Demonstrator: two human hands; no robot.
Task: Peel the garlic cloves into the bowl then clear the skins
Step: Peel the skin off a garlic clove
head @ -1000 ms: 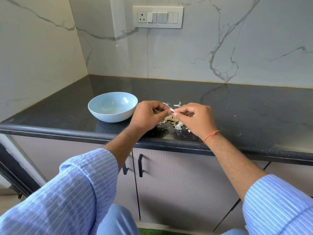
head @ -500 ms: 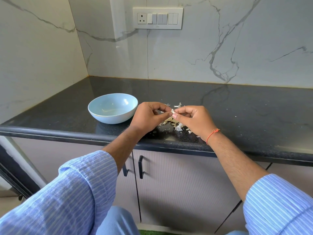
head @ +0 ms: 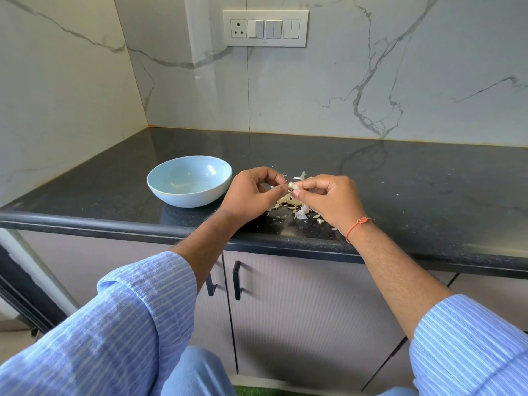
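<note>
Two striped blue sleeves (head: pixel 123 332) are reaching forward from the bottom edge, both pushed up the forearms. Below the arms, the cabinet doors (head: pixel 300 310) with their dark handles are sitting under the front lip of the black counter (head: pixel 414 195). An orange thread (head: pixel 357 225) is circling the right wrist. Above the counter, just past its edge, the right hand (head: pixel 333 202) is pinching a garlic clove (head: pixel 293 185) between thumb and forefinger, the other fingers curled under. The left hand (head: pixel 251 195) is meeting it from the left, thumb and forefinger tips closing on the clove's end; whether they are gripping skin or the clove itself cannot be told. Directly beneath both hands, a heap of skins (head: pixel 297 207) is lying on the counter, with loose flakes scattered around it. Just left of the left hand, the pale blue bowl (head: pixel 160 187) is standing upright on the counter; its contents are not clear. Behind, a switch plate (head: pixel 265 28) is sitting on the marble wall (head: pixel 428 67).
</note>
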